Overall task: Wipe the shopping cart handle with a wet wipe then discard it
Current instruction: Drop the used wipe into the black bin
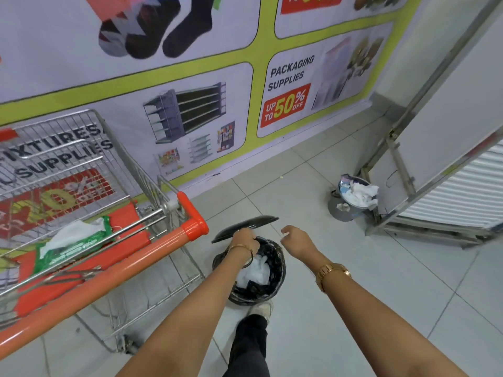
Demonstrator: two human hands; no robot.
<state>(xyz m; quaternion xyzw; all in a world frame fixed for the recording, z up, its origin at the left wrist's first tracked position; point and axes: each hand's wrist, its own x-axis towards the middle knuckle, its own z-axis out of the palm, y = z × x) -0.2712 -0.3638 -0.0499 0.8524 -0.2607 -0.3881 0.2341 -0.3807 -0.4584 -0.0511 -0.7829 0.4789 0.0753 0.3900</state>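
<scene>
The shopping cart's orange handle runs across the lower left. A green pack of wet wipes lies in the cart's child seat. To the right of the cart stands a small black pedal bin with its lid raised. Crumpled white wipes lie inside it. My left hand hangs over the bin's far rim with fingers bent down and hidden from view. My right hand hovers just right of the bin, fingers loosely curled, holding nothing. My foot rests at the bin's base.
A second small bin, full of white paper, sits by a metal frame on the right. A printed banner wall runs behind the cart. Pale floor tiles spread to the right.
</scene>
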